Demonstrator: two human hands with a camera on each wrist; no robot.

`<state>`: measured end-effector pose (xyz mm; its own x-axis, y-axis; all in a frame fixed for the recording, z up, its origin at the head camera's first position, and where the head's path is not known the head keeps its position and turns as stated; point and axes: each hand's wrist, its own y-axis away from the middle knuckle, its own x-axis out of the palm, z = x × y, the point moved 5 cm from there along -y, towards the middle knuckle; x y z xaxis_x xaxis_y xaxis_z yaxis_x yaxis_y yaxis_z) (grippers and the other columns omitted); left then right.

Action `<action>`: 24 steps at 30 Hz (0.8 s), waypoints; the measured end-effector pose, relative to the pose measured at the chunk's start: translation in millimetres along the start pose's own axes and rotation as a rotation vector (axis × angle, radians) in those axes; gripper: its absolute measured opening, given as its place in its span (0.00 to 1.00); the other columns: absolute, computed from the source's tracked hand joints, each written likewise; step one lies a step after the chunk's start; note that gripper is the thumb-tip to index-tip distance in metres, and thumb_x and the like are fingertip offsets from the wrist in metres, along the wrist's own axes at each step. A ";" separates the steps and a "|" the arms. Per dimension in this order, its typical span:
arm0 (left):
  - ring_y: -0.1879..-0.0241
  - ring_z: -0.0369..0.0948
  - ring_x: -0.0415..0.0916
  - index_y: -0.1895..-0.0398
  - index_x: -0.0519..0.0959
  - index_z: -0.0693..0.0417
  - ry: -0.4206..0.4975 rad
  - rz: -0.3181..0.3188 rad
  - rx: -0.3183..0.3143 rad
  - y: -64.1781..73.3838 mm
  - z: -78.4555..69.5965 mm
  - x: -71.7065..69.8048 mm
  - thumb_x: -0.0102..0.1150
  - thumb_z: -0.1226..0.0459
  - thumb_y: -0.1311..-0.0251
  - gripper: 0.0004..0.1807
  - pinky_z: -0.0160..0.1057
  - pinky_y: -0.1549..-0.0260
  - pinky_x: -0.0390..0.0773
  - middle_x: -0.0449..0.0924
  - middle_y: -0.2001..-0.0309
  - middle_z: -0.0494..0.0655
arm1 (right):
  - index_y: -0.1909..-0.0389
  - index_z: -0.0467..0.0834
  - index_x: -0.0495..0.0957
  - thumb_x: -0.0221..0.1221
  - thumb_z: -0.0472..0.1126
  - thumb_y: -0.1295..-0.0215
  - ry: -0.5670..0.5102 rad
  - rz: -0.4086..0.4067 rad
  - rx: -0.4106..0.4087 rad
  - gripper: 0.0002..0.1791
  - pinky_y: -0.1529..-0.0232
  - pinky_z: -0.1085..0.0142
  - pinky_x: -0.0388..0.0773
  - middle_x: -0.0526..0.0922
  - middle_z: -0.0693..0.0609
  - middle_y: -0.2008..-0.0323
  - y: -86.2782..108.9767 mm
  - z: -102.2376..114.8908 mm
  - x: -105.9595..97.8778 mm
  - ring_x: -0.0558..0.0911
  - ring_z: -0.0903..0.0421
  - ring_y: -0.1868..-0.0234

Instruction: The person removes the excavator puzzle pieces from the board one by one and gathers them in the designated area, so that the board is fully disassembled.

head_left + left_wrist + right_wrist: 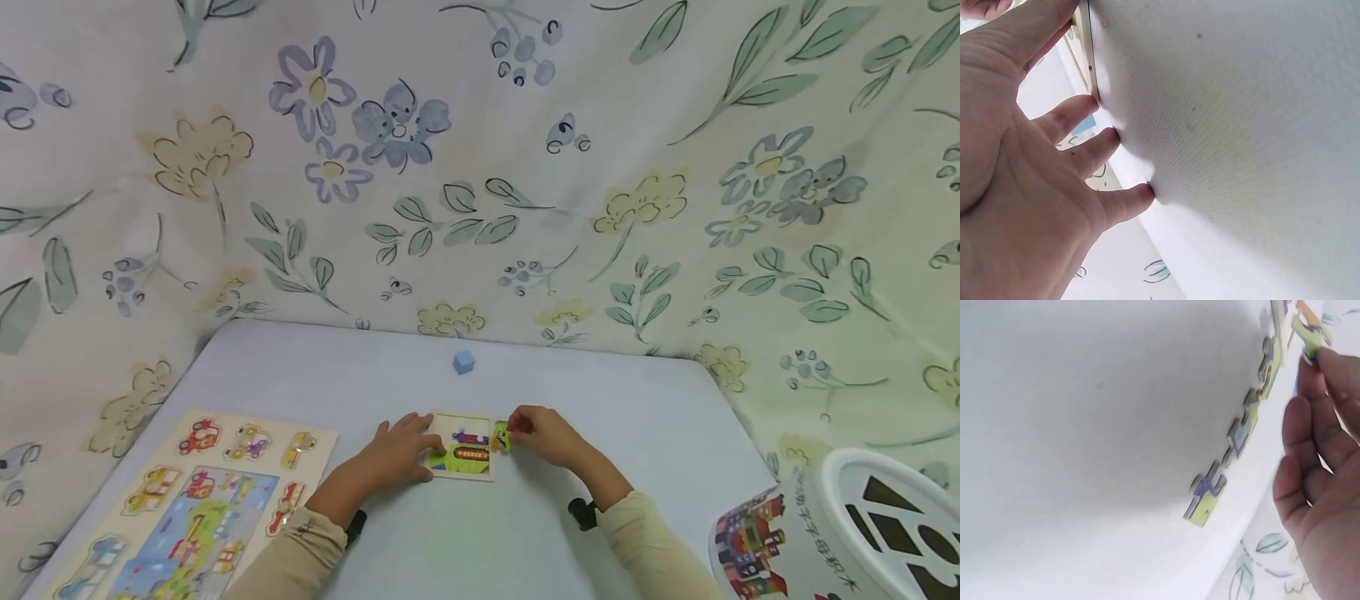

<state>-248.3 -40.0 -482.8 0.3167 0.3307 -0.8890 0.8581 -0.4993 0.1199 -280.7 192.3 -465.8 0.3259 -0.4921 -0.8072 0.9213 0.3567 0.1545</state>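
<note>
A small wooden puzzle board (452,422) lies on the table, partly filled with pieces that show a tracked vehicle on green; its upper part is bare wood. My left hand (397,450) rests at its left edge, fingers spread; in the left wrist view several fingertips (1147,191) touch the table and the board's side. At the board's right edge my right hand (551,435) pinches a green jigsaw piece (1311,336) between thumb and forefinger. Loose jigsaw pieces (1205,506) lie in a row on the table below that hand in the right wrist view.
A larger wooden vehicle puzzle (322,446) lies at the left. Behind the small board sits a blue cube (463,362). A white-lidded shape-sorter bucket (832,475) stands at the right front. Floral cloth (450,250) hangs behind the white table (600,392).
</note>
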 end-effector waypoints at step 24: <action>0.27 0.56 0.52 0.55 0.82 0.41 0.013 0.009 -0.010 -1.2 1.2 -0.1 0.72 0.58 0.48 0.16 0.71 0.36 0.51 0.62 0.29 0.54 | 0.63 0.45 0.78 0.62 0.38 0.35 0.063 0.043 0.015 0.03 0.66 0.65 0.74 0.78 0.56 0.69 3.4 -10.3 9.1 0.74 0.59 0.67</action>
<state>-249.8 -40.4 -483.4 0.3299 0.3366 -0.8820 0.8591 -0.4943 0.1328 -276.8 197.3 -478.5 0.3513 -0.4256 -0.8340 0.9101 0.3643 0.1975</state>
